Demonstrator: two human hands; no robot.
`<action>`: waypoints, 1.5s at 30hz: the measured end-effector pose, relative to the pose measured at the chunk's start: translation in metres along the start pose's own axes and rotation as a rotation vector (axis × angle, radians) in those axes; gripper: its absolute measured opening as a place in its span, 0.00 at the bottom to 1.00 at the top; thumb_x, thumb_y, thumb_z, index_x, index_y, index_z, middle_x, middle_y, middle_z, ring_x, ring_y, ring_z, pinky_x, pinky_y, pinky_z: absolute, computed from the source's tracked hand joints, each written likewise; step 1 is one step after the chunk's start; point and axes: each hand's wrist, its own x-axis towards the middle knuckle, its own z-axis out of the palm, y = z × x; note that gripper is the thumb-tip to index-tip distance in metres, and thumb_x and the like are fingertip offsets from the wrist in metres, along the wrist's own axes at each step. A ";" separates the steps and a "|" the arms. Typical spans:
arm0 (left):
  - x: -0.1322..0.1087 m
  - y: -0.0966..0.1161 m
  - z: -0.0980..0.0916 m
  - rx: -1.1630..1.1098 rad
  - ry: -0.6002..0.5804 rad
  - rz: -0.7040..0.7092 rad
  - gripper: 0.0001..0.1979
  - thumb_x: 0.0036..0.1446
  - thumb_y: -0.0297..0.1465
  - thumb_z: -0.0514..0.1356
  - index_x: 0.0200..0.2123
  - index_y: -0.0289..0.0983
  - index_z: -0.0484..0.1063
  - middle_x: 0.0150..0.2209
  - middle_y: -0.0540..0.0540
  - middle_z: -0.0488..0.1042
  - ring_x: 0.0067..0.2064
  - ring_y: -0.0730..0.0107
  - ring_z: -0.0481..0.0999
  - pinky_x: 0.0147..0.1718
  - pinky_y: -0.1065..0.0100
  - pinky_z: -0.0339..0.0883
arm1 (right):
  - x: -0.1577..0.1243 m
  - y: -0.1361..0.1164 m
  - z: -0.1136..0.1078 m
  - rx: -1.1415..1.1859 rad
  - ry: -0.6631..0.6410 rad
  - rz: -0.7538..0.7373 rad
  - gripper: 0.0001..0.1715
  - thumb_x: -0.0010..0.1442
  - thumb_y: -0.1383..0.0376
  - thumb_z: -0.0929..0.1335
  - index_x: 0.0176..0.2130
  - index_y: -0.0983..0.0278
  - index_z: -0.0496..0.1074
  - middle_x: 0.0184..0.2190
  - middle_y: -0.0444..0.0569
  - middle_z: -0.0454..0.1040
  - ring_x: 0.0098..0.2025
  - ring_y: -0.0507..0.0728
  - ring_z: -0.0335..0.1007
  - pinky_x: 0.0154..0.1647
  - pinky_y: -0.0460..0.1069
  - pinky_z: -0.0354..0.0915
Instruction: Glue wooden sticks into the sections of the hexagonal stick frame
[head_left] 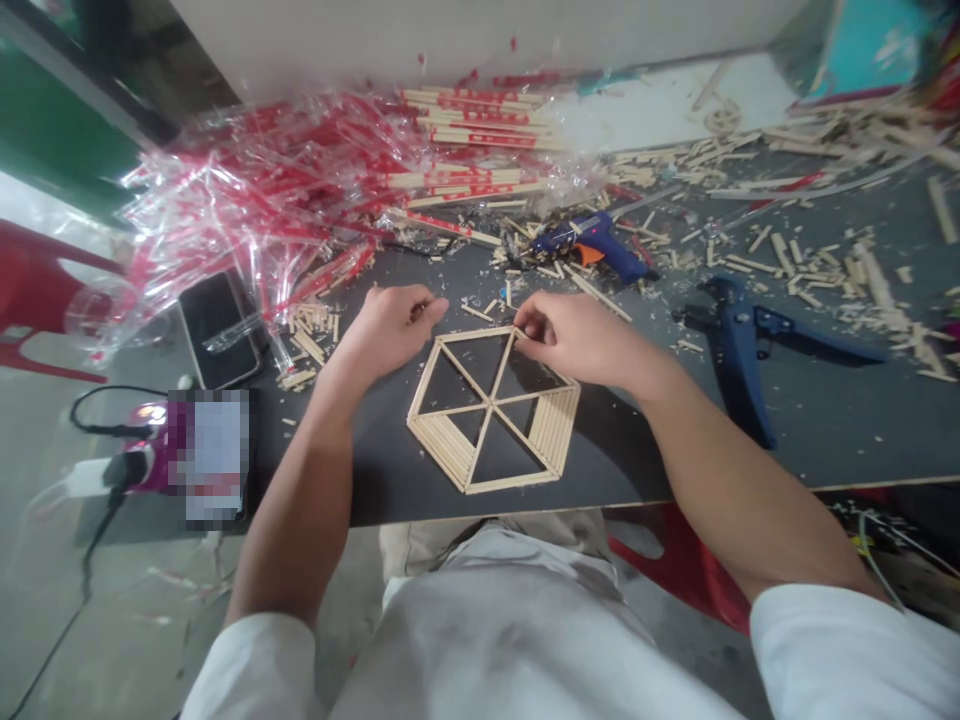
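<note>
A hexagon frame of thin wooden sticks [491, 410] lies flat on the black table [390, 480], with spokes to its centre and rows of sticks filling two sectors. My right hand [574, 335] rests on the frame's upper right edge, fingers pinched on a stick at the top corner. My left hand [394, 325] sits curled just left of the frame's top left corner, thumb and fingers pressed together on something small I cannot make out.
A blue glue gun [596, 243] lies beyond the frame, blue cutting pliers [739, 345] to its right. Red-and-clear wrappers [255, 205] and packed chopsticks [472, 120] pile up at the back left. A phone [217, 325], cut stick bits [309, 340] and wood scraps [825, 265] lie around.
</note>
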 end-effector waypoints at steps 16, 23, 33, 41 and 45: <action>0.000 0.012 0.004 -0.732 -0.294 -0.021 0.24 0.61 0.52 0.64 0.32 0.34 0.75 0.25 0.51 0.72 0.26 0.77 0.69 0.27 0.74 0.61 | 0.001 -0.016 -0.014 0.903 0.018 0.236 0.05 0.63 0.66 0.73 0.38 0.65 0.74 0.26 0.45 0.73 0.21 0.47 0.61 0.17 0.44 0.54; 0.001 0.012 0.006 -0.770 -0.285 -0.031 0.26 0.59 0.54 0.66 0.35 0.34 0.77 0.31 0.48 0.77 0.29 0.76 0.72 0.29 0.74 0.65 | 0.004 -0.017 -0.007 0.909 0.025 0.365 0.08 0.63 0.72 0.70 0.30 0.65 0.72 0.19 0.40 0.66 0.15 0.44 0.57 0.13 0.42 0.47; -0.001 0.010 0.009 -0.874 -0.320 -0.117 0.33 0.60 0.62 0.60 0.32 0.35 0.78 0.26 0.47 0.75 0.27 0.75 0.72 0.28 0.72 0.65 | 0.005 -0.018 -0.008 0.974 0.042 0.440 0.08 0.57 0.75 0.70 0.27 0.65 0.72 0.17 0.41 0.66 0.13 0.44 0.54 0.12 0.41 0.47; 0.002 0.003 0.004 -0.995 -0.384 -0.186 0.23 0.52 0.49 0.73 0.32 0.33 0.78 0.25 0.46 0.78 0.21 0.79 0.69 0.19 0.75 0.60 | 0.006 -0.020 -0.009 0.991 0.037 0.458 0.09 0.56 0.76 0.69 0.26 0.65 0.72 0.17 0.41 0.66 0.14 0.44 0.54 0.12 0.41 0.46; 0.002 0.006 0.003 -0.979 -0.368 -0.206 0.20 0.48 0.44 0.76 0.31 0.33 0.79 0.23 0.46 0.79 0.19 0.79 0.68 0.17 0.75 0.60 | 0.005 -0.021 -0.009 0.998 0.052 0.471 0.10 0.56 0.76 0.69 0.27 0.65 0.72 0.17 0.41 0.66 0.14 0.44 0.54 0.12 0.41 0.46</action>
